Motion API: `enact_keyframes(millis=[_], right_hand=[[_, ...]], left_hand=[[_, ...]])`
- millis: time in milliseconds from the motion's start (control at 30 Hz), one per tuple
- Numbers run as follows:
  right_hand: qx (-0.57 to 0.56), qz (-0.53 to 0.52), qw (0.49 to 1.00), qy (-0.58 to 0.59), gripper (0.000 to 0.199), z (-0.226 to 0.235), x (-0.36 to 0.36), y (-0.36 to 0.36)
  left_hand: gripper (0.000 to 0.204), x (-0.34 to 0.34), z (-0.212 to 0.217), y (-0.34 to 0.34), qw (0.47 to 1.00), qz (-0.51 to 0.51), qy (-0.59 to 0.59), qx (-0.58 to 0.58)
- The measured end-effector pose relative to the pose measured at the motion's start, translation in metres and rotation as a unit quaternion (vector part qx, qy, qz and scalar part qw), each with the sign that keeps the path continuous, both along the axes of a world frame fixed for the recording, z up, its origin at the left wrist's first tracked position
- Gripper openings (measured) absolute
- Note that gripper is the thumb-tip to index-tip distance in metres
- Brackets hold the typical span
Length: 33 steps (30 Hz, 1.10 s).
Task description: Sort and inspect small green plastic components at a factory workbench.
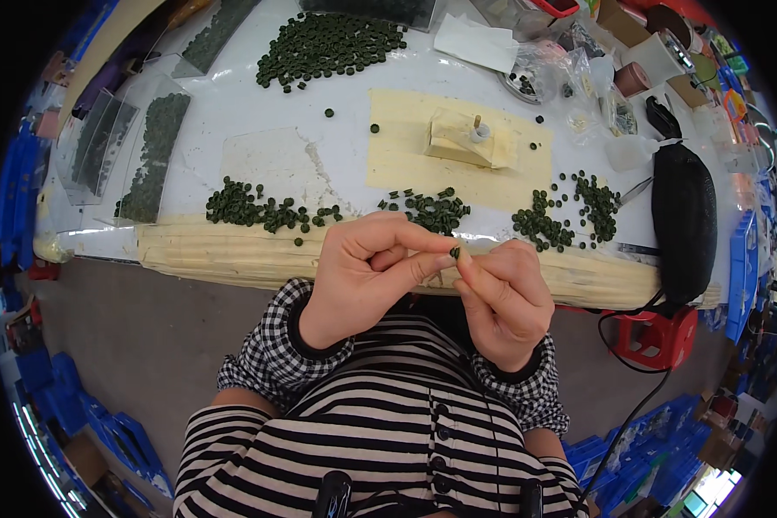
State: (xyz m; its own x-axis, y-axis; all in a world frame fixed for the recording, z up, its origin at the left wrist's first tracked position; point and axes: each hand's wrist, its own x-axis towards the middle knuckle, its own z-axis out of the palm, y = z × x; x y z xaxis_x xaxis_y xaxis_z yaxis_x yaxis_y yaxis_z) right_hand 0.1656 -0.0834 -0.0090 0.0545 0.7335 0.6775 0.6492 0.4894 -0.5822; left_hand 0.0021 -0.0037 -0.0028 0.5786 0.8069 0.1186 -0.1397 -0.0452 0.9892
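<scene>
- A small dark green disc (454,252) sits pinched between the fingertips of both hands, held in the air just in front of the near edge of the desk (259,95), above the person's lap.
- The left hand (367,272) has its grip clamped on the disc, thumb and forefinger reaching toward the right; the other fingers are curled in.
- The right hand (505,298) meets it from the other side, its grip also closed on the same disc at the fingertips.
- Both wrists come out of black-and-white checked cuffs (272,358), worn under a striped garment (388,432).
- On the desk just beyond the hands lies a small heap of like green discs (436,210); a second heap (255,207) lies to its left and a third, looser one (570,216) to its right.
- A larger pile of discs (328,47) lies at the far side of the desk, well apart from the hands.
- A pale yellow sheet (406,155) covers the middle of the desk, with a small block (466,142) on it carrying an upright peg.
- Clear plastic bags of green discs (151,160) lie at the left end.
- A black elongated pad (684,224) lies at the right end, near a red stool (656,337) below the desk edge.
- Blue crates (104,432) stand on the floor to the lower left.
</scene>
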Motion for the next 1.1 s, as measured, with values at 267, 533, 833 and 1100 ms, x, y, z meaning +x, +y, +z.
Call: enact_keyframes(millis=[267,533,833,1100], right_hand=[[-0.005,-0.117,0.992,0.035,0.035,-0.002,0.008,-0.012],[0.02,-0.253,0.967,0.028,0.027,-0.001,0.034,-0.03],[0.04,-0.298,0.954,0.017,0.026,-0.032,0.044,-0.024],[0.03,-0.35,0.936,-0.009,0.029,-0.037,0.04,-0.024]], left_hand=[[0.019,-0.001,0.003,0.014,0.946,0.139,0.149,0.252],[0.019,0.004,-0.013,0.017,0.919,0.158,0.161,0.324],[0.015,0.003,-0.008,0.015,0.916,0.152,0.18,0.324],[0.02,0.007,-0.012,0.015,0.919,0.184,0.143,0.319]])
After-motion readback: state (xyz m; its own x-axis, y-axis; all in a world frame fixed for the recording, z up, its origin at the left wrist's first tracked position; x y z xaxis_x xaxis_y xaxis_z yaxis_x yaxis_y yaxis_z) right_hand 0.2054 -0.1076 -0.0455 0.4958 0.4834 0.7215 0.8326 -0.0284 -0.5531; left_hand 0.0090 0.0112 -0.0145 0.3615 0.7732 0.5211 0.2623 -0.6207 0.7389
